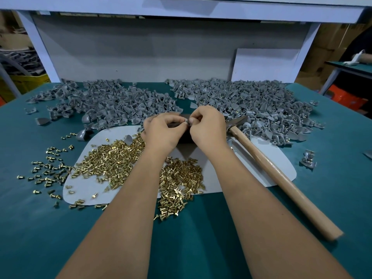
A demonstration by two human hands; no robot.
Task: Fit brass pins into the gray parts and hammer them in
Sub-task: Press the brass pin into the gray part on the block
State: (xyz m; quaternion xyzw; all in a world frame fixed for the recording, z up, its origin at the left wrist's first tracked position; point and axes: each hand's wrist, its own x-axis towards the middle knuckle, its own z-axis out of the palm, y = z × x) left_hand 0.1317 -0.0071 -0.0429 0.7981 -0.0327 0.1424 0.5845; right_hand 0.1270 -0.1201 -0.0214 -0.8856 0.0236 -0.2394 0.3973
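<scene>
Your left hand and right hand meet fingertip to fingertip, both pinching one small gray part above the brass pins; your hammer lies just right, untouched

I see a plain teal cloth-covered table with a pale white rounded mat on it. Shiny gold-yellow brass pins speckle both. The heaped moulded plastic parts are a uniform mid-gray. The hammer pairs a light tan wooden handle with a silvery-gray metal head.
</scene>
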